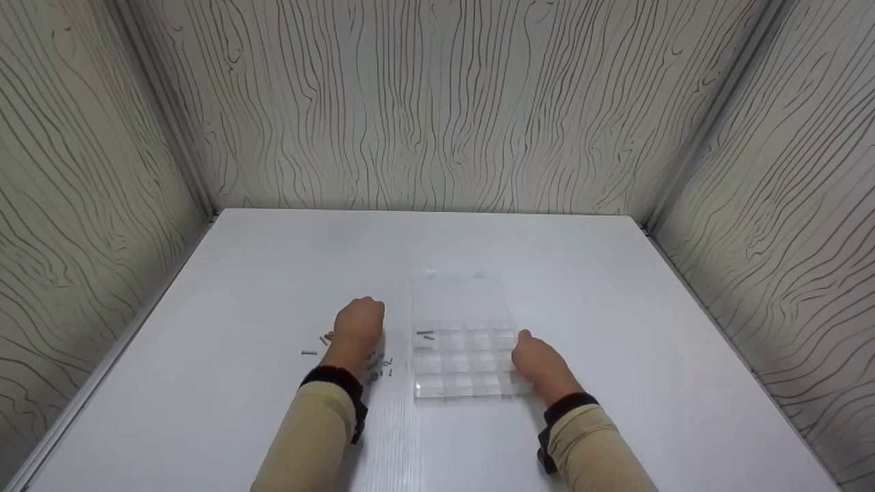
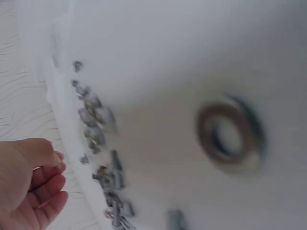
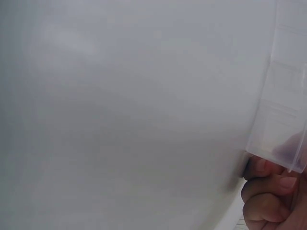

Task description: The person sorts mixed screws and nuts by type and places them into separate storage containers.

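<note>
Thumb and index fingertip of my left hand (image 1: 360, 321) (image 2: 31, 179) meet, the other fingers curled; whether a small part is between them I cannot tell. It is left of the clear compartment box (image 1: 465, 365) (image 3: 283, 91), beyond a cluster of small metal hardware (image 1: 376, 367) (image 2: 93, 120). Screws (image 1: 425, 333) lie in the box's far-left compartment. My right hand (image 1: 545, 365) (image 3: 268, 191) grips the box at its right side, fingers bent beneath a corner in the right wrist view.
The box's clear lid (image 1: 456, 297) lies opened toward the back. A loose screw (image 1: 309, 352) lies left of my left wrist. A blurred ring (image 2: 225, 133) shows large in the left wrist view. Patterned walls (image 1: 424, 102) border the white table (image 1: 273, 260).
</note>
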Demonstrator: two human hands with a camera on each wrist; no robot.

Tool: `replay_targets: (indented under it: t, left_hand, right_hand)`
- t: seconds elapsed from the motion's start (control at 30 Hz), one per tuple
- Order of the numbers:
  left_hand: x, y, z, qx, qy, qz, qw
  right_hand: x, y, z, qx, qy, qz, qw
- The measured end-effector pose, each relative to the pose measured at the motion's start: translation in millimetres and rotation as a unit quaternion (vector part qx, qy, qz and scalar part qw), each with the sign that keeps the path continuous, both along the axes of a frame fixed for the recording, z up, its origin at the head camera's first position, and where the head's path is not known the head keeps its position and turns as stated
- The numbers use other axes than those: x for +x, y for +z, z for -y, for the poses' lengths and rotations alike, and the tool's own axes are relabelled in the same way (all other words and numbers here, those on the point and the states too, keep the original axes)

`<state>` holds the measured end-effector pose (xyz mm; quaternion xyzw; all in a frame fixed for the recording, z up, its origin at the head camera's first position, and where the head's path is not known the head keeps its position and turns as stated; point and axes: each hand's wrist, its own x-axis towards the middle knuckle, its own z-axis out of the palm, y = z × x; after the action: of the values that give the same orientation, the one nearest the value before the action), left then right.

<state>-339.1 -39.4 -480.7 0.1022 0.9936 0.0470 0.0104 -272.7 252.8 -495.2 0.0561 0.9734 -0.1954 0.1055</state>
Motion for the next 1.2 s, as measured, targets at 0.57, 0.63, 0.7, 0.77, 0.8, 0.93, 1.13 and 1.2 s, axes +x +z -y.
replay_targets:
  t: [0.57,0.63,0.7,0.77,0.8,0.93,1.13,1.2]
  left_hand:
    - [11.9,6.4,-51.9,-0.032,-0.107,-0.098,0.9889]
    - [11.6,3.9,-55.1,-0.044,-0.103,-0.092,0.9894]
    - [11.5,2.4,-57.4,-0.055,-0.094,-0.082,0.9906]
    - [11.4,2.0,-58.8,-0.06,-0.085,-0.073,0.9918]
    - [11.6,2.3,-59.3,-0.062,-0.081,-0.07,0.9923]
    - [12.3,4.9,-60.4,-0.063,-0.067,-0.065,0.9936]
    - [12.9,7.1,-59.8,-0.067,-0.058,-0.058,0.9944]
    - [12.6,7.4,-57.9,-0.064,-0.06,-0.056,0.9946]
  right_hand:
    - [-1.7,-2.0,0,-0.006,-0.006,0.006,1.0]
    - [-2.0,-3.5,0,-0.004,-0.005,0.005,1.0]
    - [-2.1,-4.7,0,-0.002,-0.003,0.003,1.0]
    - [-1.9,-4.6,0,-0.003,-0.004,0.001,1.0]
    - [-1.8,-4.8,0,-0.001,-0.003,0.0,1.0]
    - [-1.5,-4.3,-1,0.0,0.0,-0.003,1.0]
    - [-2.3,-3.6,-1,0.001,0.003,-0.014,0.9999]
    - [-2.3,-3.8,-2,0.005,0.006,-0.02,0.9998]
